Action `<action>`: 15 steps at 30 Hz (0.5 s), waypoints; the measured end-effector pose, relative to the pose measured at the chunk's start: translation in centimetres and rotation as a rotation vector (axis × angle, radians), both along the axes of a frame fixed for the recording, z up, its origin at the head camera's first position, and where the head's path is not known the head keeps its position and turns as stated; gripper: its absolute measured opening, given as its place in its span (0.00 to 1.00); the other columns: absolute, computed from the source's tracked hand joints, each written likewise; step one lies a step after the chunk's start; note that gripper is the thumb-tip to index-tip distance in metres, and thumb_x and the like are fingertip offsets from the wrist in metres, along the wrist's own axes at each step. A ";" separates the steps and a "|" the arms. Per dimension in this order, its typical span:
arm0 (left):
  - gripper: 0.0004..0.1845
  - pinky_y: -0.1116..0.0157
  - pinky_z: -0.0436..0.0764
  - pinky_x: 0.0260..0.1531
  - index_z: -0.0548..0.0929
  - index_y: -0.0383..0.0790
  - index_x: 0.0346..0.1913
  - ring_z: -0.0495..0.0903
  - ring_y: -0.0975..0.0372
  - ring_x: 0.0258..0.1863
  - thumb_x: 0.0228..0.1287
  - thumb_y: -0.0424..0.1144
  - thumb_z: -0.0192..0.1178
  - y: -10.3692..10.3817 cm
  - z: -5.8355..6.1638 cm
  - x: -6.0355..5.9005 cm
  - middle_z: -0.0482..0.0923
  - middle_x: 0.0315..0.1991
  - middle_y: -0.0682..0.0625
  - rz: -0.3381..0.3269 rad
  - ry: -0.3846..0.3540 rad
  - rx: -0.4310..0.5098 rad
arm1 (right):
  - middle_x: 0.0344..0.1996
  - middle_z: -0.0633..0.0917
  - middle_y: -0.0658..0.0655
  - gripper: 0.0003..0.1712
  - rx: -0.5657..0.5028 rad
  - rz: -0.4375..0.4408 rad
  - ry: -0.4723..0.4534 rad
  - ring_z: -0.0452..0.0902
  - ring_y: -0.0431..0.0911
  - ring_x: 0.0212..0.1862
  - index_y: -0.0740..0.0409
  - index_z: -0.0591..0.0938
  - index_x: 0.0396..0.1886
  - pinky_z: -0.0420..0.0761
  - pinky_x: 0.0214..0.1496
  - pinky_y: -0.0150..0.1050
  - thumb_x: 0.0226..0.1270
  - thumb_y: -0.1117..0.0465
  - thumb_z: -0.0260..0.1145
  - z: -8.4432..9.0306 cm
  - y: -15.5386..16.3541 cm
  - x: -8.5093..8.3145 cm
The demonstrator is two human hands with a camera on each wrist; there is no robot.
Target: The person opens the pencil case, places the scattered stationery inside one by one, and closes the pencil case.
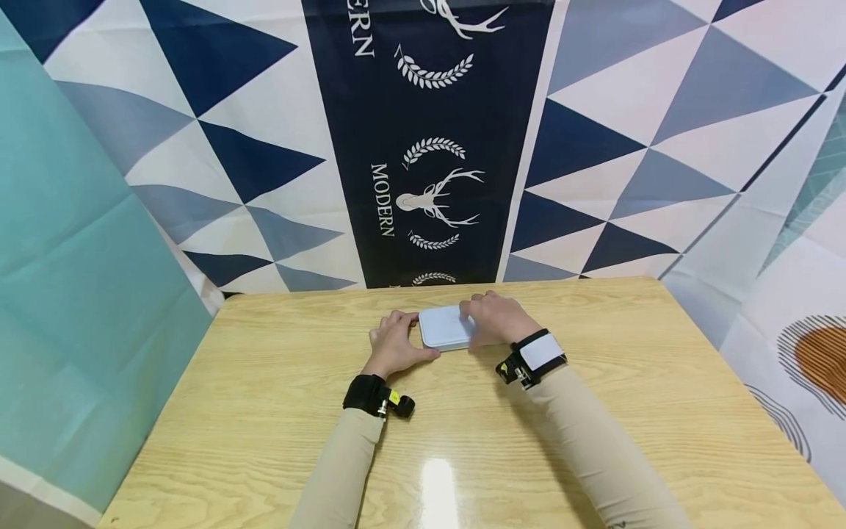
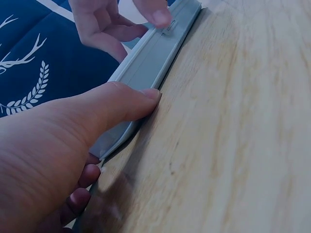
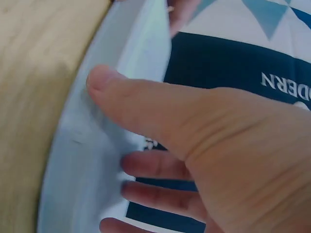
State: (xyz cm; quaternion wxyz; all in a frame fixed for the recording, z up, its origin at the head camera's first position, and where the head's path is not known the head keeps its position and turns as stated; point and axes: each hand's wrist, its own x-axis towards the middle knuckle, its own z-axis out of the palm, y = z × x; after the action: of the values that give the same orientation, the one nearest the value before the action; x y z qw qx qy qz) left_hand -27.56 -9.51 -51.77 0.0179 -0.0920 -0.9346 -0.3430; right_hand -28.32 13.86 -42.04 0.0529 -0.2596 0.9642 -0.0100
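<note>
A flat white case (image 1: pixel 444 327) with rounded corners lies on the wooden table (image 1: pixel 264 419), near its far edge. My left hand (image 1: pixel 395 344) holds the case's left end, thumb pressed against the near edge (image 2: pixel 146 94) and fingers curled round the far side. My right hand (image 1: pixel 497 319) covers the right half of the case, with its thumb (image 3: pixel 126 97) on the near edge and its fingers reaching over the top. In the left wrist view the case (image 2: pixel 150 58) shows a seam along its side, with the right hand's fingertips (image 2: pixel 155 17) at it.
A blue and white patterned cloth (image 1: pixel 429 147) with deer prints hangs right behind the table. A teal cloth (image 1: pixel 66 257) closes off the left side, and another patterned cloth (image 1: pixel 793 308) the right. Both wrists wear black camera bands (image 1: pixel 373 397).
</note>
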 end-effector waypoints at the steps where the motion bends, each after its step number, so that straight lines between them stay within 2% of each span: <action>1: 0.51 0.48 0.63 0.55 0.79 0.41 0.80 0.73 0.43 0.68 0.54 0.57 0.87 0.0 0.0 0.0 0.78 0.71 0.40 -0.001 -0.002 -0.002 | 0.60 0.91 0.62 0.36 -0.008 -0.003 -0.008 0.86 0.59 0.59 0.55 0.88 0.64 0.91 0.58 0.59 0.57 0.52 0.90 0.2 0.1 0.0; 5: 0.51 0.48 0.63 0.55 0.79 0.42 0.79 0.73 0.43 0.68 0.54 0.57 0.87 0.0 -0.1 0.1 0.78 0.71 0.40 0.001 -0.004 -0.002 | 0.61 0.91 0.62 0.29 -0.019 0.004 -0.016 0.89 0.59 0.61 0.53 0.90 0.62 0.91 0.61 0.60 0.63 0.51 0.87 0.5 0.3 -0.1; 8: 0.52 0.47 0.63 0.56 0.78 0.42 0.80 0.73 0.43 0.69 0.55 0.58 0.87 0.1 0.0 0.1 0.78 0.72 0.40 -0.008 -0.012 -0.002 | 0.60 0.91 0.62 0.29 -0.039 -0.007 -0.010 0.89 0.59 0.60 0.52 0.90 0.63 0.91 0.58 0.60 0.67 0.47 0.85 0.3 0.6 0.0; 12: 0.55 0.49 0.62 0.55 0.74 0.43 0.84 0.72 0.44 0.69 0.56 0.59 0.85 0.1 0.6 0.3 0.76 0.73 0.40 -0.035 -0.032 -0.023 | 0.63 0.90 0.63 0.37 -0.115 -0.029 0.035 0.88 0.61 0.62 0.51 0.89 0.67 0.91 0.59 0.63 0.66 0.35 0.83 -0.1 0.9 0.1; 15: 0.58 0.51 0.62 0.54 0.70 0.44 0.87 0.72 0.44 0.69 0.55 0.59 0.83 -0.4 1.2 0.3 0.74 0.74 0.38 -0.057 -0.048 -0.034 | 0.70 0.87 0.66 0.46 -0.181 -0.028 0.094 0.86 0.65 0.69 0.51 0.87 0.72 0.89 0.64 0.67 0.66 0.27 0.79 -0.3 0.9 0.1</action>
State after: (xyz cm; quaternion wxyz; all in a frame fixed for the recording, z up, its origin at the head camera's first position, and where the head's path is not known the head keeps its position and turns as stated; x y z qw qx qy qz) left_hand -27.24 -9.92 -50.55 -0.0158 -0.1106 -0.9375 -0.3296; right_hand -28.20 14.74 -42.32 -0.0163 -0.2498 0.9643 -0.0858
